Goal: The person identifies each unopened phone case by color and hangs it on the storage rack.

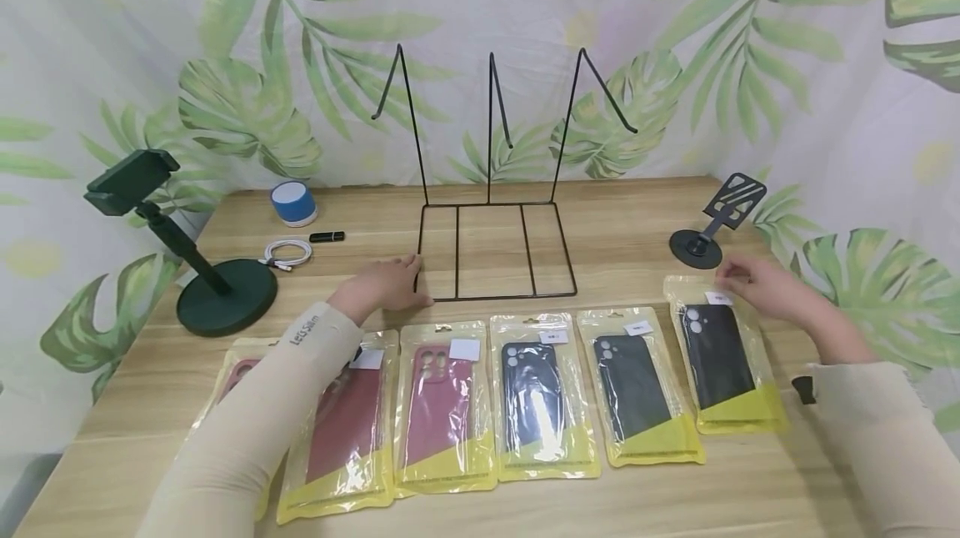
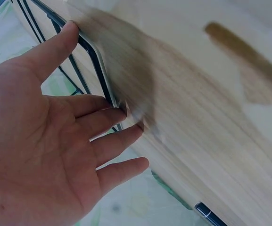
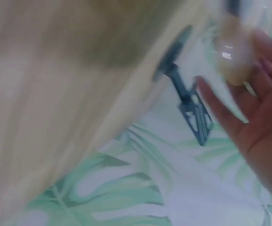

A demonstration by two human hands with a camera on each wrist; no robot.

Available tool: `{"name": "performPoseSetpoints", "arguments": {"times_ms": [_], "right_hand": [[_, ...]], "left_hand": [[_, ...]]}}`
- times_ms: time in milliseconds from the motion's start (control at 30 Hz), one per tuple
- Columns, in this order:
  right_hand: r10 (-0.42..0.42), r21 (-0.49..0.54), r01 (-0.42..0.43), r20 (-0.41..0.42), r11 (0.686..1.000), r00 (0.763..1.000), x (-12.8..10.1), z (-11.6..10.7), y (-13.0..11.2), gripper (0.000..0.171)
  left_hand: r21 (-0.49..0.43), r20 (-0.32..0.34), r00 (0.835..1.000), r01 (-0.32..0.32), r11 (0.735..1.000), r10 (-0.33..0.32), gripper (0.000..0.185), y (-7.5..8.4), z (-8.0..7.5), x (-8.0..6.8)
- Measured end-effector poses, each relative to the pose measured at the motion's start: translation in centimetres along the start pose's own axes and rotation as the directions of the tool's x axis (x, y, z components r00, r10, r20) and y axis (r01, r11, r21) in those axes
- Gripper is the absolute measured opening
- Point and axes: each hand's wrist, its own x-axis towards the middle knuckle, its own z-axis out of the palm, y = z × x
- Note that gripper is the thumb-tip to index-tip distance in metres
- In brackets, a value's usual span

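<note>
Wire rack (image 1: pixel 495 250) stood mid-tabletop (image 1: pixel 615 221). Row of packaged phone cases (image 1: pixel 536 396) lay in front of it. Phone stand (image 1: pixel 187 258), speaker (image 1: pixel 293 203), cable (image 1: pixel 287 253) and USB stick (image 1: pixel 327 237) sat to its left. Small phone holder (image 1: pixel 716 225) sat to its right.

Your left hand (image 1: pixel 386 286): forearm stretched forward, palm down, fingers (image 2: pixel 110 108) straight and slightly spread, gripping nothing. Your right hand (image 1: pixel 761 286): forearm angled inward, fingers (image 3: pixel 220 108) loosely extended, tips low near the surface; grip unclear through blur.
</note>
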Motion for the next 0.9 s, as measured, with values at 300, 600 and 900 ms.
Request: {"name": "performPoseSetpoints", "arguments": {"times_ms": [300,600,900], "right_hand": [[-0.216,-0.011,0.227,-0.363,0.974,0.906,-1.2,-2.6,-4.3,0.004],[-0.559,-0.069,0.658,-0.597,0.75,0.575,0.3,-4.3,-7.9,0.04],[-0.487,-0.086,0.619,-0.704,0.78,0.516,4.4,-6.0,-14.3,0.017]], "left_hand": [[-0.004,-0.002,1.0,0.0,1.0,0.0,0.088,0.0,-0.2,-0.3],[0.005,-0.001,1.0,-0.002,1.0,0.002,0.086,0.2,-0.2,-0.6],[0.018,0.009,1.0,0.009,1.0,-0.009,0.087,0.3,0.0,-0.5]]}}
